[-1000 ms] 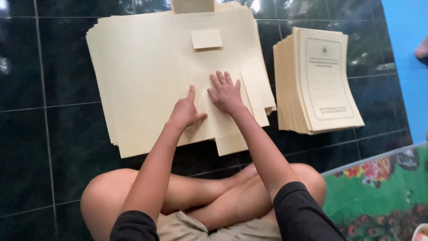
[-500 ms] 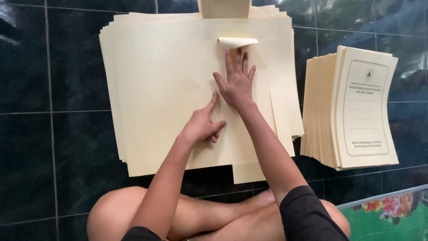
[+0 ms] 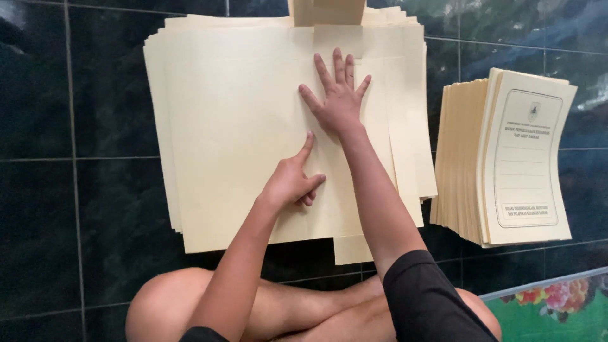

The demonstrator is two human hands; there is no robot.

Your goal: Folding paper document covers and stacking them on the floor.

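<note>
Two hands flat at work on a fanned stack of cream sheets, on a dark tiled floor.

The right hand [image 3: 337, 101] is spread wide, fingers splayed, palm pressed flat on the top sheet of the stack of cream sheets [image 3: 240, 126] and gripping nothing; its forearm runs back toward a black sleeve [image 3: 424, 304]. The left hand [image 3: 292, 180] sits just below and to the left of it, loosely curled, forefinger stretched out with its tip on the same sheet, the other fingers tucked in and holding nothing. A folded flap [image 3: 329, 11] pokes out beyond the right fingertips. Well to the right of both hands lies a pile of printed cream folders [image 3: 506, 158], apart from the stack. Crossed bare legs [image 3: 278, 310] sit beneath the forearms, a floral mat [image 3: 551, 310] beside them.
</note>
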